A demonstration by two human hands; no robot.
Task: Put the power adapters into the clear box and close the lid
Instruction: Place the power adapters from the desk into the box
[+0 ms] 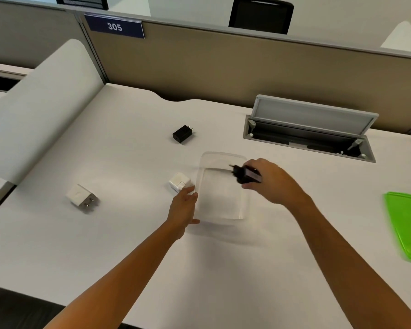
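White worktop (223,269), partition at 12 o'clock, open cable hatch (311,136) at 1 o'clock. Green lid (407,227) lies flat at 3 o'clock on the worktop, well apart from the box, partly cut by the frame edge. Clear box (221,212) sits at centre, open, seemingly nothing inside yet. Left hand (184,208) rests against the box's 9 o'clock wall, fingers loose and flat on it, steadying, grasping nothing. Right hand (268,180) hovers over the box's 2 o'clock corner, fingers pinched on a black adapter (243,174), prongs toward 9 o'clock, above the opening; image blurred there. Step in hand, by my reading: loading adapter 1 of 4. Next move calls for lowering it inside the walls and letting go. Left to collect: white adapter (82,195) at 9 o'clock, well apart, prongs toward 4 o'clock; square white adapter (179,181) just beside the box's 10 o'clock corner, near the left fingertips; small black adapter (182,134) at 11 o'clock, apart. Nothing blocks the box mouth. The lid is a long reach at 3 o'clock; 305 sign (114,26) on the partition is irrelevant.
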